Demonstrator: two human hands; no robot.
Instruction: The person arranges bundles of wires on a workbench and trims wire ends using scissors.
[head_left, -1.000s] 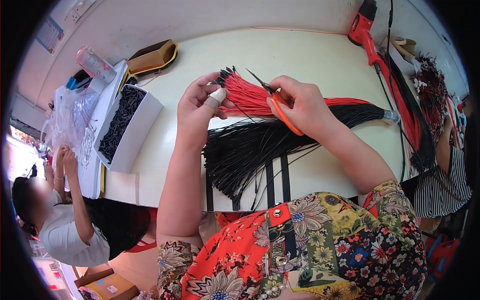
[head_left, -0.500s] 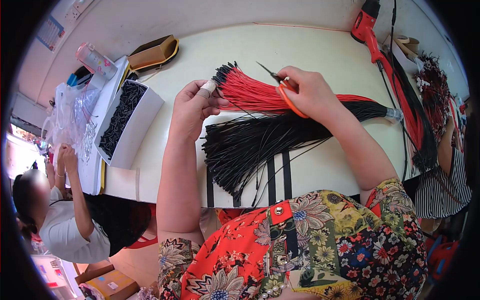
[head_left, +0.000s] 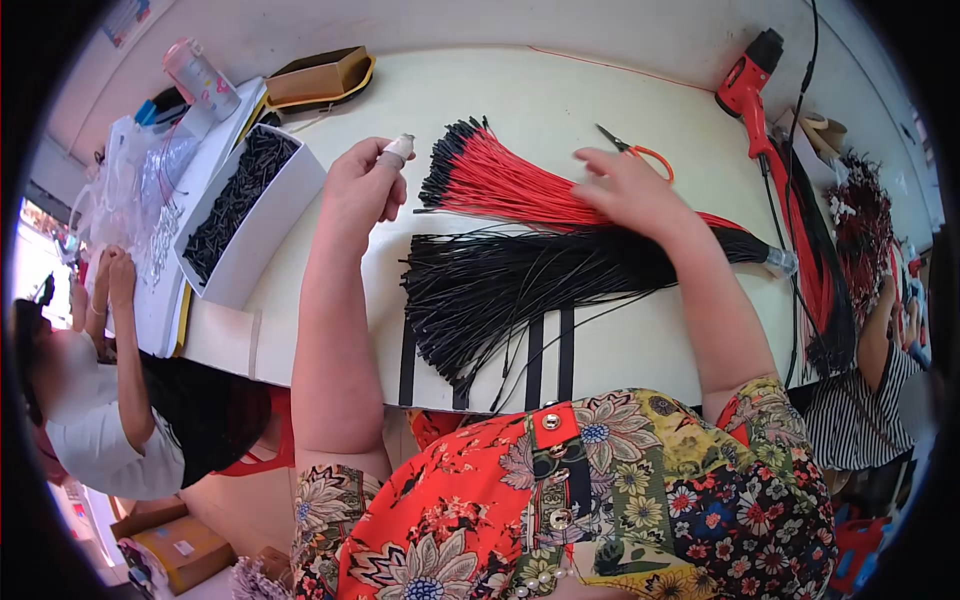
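Note:
My left hand (head_left: pixel 368 190) is raised left of the wire bundles, loosely curled, with a white wrapping on one digit and nothing visible in it. My right hand (head_left: pixel 632 195) is open over the red wires (head_left: pixel 510 180), fingers apart, near their upper edge. These wires have black ends at the left. Below them fans a bundle of black wires (head_left: pixel 520 285); both run to a clear wrap (head_left: pixel 780 262) at the right. Scissors (head_left: pixel 655 160) with orange handles lie on the table just beyond my right hand.
At left stands a white box (head_left: pixel 265 225) of small black pieces, with a cardboard tray (head_left: pixel 318 78) behind it. A red heat gun (head_left: pixel 745 85) and its cable are at the far right. Co-workers sit at both sides; one's hands (head_left: pixel 115 275) are near plastic bags.
The scissors have left my right hand and lie on the table. My left hand has drawn away from the red wires' ends, toward the left.

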